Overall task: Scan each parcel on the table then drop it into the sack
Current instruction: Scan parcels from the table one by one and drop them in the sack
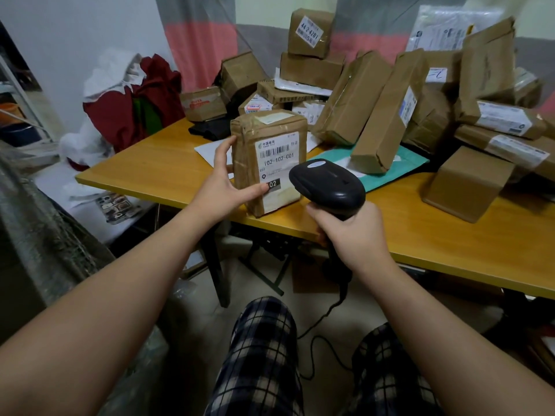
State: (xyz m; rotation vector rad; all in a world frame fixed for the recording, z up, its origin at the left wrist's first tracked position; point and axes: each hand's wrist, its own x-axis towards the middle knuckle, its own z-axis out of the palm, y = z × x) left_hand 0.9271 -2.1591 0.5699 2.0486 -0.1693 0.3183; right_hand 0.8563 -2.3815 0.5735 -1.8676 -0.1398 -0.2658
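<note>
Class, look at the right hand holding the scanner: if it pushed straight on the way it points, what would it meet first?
Most likely the labelled parcel held upright by the left hand; the barcode scanner in the right hand sits just before it, though depth is unclear.

Brown parcel (268,163) with white label, black scanner (327,184), orange-yellow table (450,241). Teal mailer (402,163). Trousers (258,355) navy-white plaid; curtain (201,43) grey-pink striped.

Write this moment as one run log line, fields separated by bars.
step: scanning | left hand: holds parcel upright on table | right hand: aims scanner at label | sack: not seen
</note>
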